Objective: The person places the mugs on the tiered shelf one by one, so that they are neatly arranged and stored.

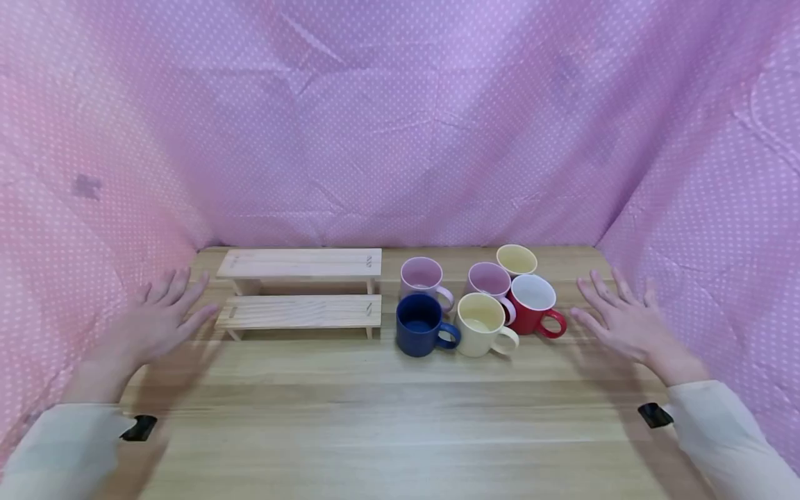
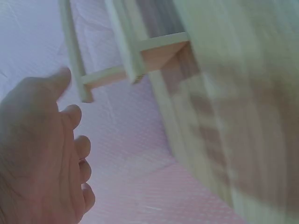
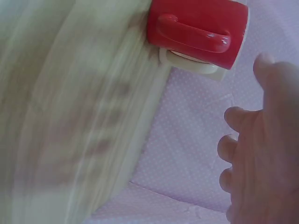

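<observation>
My left hand (image 1: pixel 157 318) hovers beside the left end of two low wooden risers, fingers spread and holding nothing. The back riser (image 1: pixel 300 263) stands behind the front riser (image 1: pixel 300 311). On the right, my right hand (image 1: pixel 628 321) is spread with nothing in it, nearest the red mug (image 1: pixel 528 316) with a white inside. Left of that mug stand a cream mug (image 1: pixel 478 337), a dark blue mug (image 1: pixel 415 337) and two pink mugs, one pink mug (image 1: pixel 412 274) behind the blue one and the other pink mug (image 1: pixel 489 279) behind the cream one. A yellow mug (image 1: pixel 517 260) stands at the back.
A wooden table (image 1: pixel 350 430) carries the risers and mugs. Pink dotted cloth (image 1: pixel 387 139) hangs behind the table and along both sides, close to each hand. The mugs stand close together, handles mostly toward the right.
</observation>
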`<state>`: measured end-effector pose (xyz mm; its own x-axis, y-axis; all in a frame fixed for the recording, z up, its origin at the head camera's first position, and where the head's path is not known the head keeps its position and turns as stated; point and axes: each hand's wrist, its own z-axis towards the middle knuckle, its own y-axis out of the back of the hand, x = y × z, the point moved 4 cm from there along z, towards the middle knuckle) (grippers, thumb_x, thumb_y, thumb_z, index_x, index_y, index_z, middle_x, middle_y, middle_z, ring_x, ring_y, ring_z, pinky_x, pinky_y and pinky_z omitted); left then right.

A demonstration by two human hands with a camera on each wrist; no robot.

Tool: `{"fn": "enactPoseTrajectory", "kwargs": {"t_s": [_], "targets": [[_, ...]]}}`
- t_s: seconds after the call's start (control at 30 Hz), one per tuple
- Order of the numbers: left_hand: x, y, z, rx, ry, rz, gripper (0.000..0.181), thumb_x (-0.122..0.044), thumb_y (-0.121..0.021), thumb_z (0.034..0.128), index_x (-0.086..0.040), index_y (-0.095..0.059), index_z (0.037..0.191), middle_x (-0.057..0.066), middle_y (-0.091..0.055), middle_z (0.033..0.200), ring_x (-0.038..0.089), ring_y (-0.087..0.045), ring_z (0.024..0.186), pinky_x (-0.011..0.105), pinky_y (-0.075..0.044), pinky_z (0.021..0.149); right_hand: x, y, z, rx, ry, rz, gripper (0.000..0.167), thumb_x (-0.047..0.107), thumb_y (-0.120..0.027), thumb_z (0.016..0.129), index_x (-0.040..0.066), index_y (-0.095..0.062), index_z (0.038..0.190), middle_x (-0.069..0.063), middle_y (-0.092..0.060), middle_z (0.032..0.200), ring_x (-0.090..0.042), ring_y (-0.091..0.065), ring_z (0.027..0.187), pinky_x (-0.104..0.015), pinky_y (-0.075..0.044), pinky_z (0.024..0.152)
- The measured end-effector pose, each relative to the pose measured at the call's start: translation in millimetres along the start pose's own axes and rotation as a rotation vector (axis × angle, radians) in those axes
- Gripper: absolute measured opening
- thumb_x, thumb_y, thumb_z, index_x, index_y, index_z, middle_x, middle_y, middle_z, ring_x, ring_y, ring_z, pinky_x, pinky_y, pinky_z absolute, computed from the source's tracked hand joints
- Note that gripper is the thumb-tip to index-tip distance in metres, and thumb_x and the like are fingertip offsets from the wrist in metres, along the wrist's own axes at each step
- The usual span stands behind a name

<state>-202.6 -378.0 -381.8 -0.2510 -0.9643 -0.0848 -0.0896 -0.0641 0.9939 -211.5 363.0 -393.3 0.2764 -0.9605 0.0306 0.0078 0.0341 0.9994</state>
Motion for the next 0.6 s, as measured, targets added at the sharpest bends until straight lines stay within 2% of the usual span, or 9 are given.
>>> {"fn": "enactPoseTrajectory", "kwargs": {"t_s": [0.07,0.13,0.23,0.3,0.37,0.47,0.53,0.6], "targets": [[-4.7,5.5,-1.5,-0.021,-0.018,0.042,0.079,-0.053,-0.036,0.1077,-0.006,-0.002,0.163,0.034,0.006,0.161,0.054,0.009,0.147,0.073,0.011,0.115,1,4,-1.4,-0.015,-0.014,-0.032,0.08,0.062,-0.042,0.102,0.012,-0.023,0.162,-0.022,-0.018,0.164,-0.042,0.01,0.151,-0.072,0.026,0.108],[-10.7,10.4,-3.0,-0.058,-0.022,0.057,0.087,-0.056,-0.042,0.1048,-0.008,0.001,0.163,0.031,0.01,0.162,0.051,0.014,0.147,0.071,0.013,0.116,2,8,-3.1,-0.031,-0.02,-0.052,0.087,0.066,-0.047,0.098,0.014,-0.021,0.163,-0.022,-0.017,0.165,-0.043,0.011,0.151,-0.069,0.03,0.106],[-18.4,14.6,-4.1,-0.156,-0.033,0.062,0.1,-0.06,-0.051,0.0994,-0.006,0.006,0.162,0.025,0.015,0.163,0.042,0.021,0.148,0.066,0.015,0.118,5,8,-6.1,-0.035,-0.019,-0.007,0.097,0.068,-0.054,0.094,0.015,-0.013,0.164,-0.022,-0.007,0.166,-0.046,0.014,0.149,-0.067,0.035,0.102],[-22.5,15.6,-4.0,-0.221,-0.027,0.017,0.109,-0.061,-0.056,0.0962,-0.004,0.011,0.16,0.018,0.022,0.163,0.035,0.025,0.148,0.06,0.018,0.119,9,7,-8.9,-0.014,-0.019,0.124,0.102,0.063,-0.061,0.093,0.015,-0.005,0.164,-0.023,0.003,0.166,-0.048,0.018,0.147,-0.073,0.032,0.1],[-25.4,14.8,-4.4,-0.28,-0.035,-0.044,0.114,-0.058,-0.061,0.0941,-0.002,0.014,0.158,0.015,0.024,0.162,0.033,0.024,0.149,0.057,0.018,0.12,14,5,-11.7,0.016,-0.019,0.292,0.108,0.055,-0.068,0.093,0.016,0.004,0.164,-0.024,0.011,0.164,-0.053,0.019,0.144,-0.08,0.025,0.1],[-28.5,8.9,-3.0,-0.328,-0.059,-0.214,0.123,-0.049,-0.073,0.0893,-0.006,0.02,0.157,0.011,0.027,0.162,0.031,0.022,0.149,0.053,0.017,0.121,20,2,-16.5,0.065,-0.008,0.551,0.114,0.039,-0.074,0.093,0.018,0.016,0.161,-0.023,0.02,0.163,-0.056,0.015,0.144,-0.081,0.006,0.108],[-28.8,1.9,-1.8,-0.339,-0.068,-0.347,0.13,-0.043,-0.081,0.0845,-0.014,0.023,0.157,0.007,0.027,0.163,0.031,0.019,0.15,0.054,0.014,0.122,23,-1,-19.4,0.083,0.012,0.674,0.114,0.03,-0.074,0.094,0.02,0.02,0.159,-0.022,0.02,0.163,-0.058,0.006,0.145,-0.066,-0.002,0.119],[-27.1,-7.7,-0.7,-0.327,-0.062,-0.476,0.135,-0.037,-0.085,0.0816,-0.022,0.026,0.156,0.003,0.026,0.163,0.032,0.017,0.151,0.059,0.01,0.121,23,-6,-21.8,0.113,0.018,0.792,0.11,0.023,-0.07,0.098,0.026,0.022,0.158,-0.022,0.017,0.164,-0.056,-0.001,0.146,-0.037,-0.017,0.124]]}}
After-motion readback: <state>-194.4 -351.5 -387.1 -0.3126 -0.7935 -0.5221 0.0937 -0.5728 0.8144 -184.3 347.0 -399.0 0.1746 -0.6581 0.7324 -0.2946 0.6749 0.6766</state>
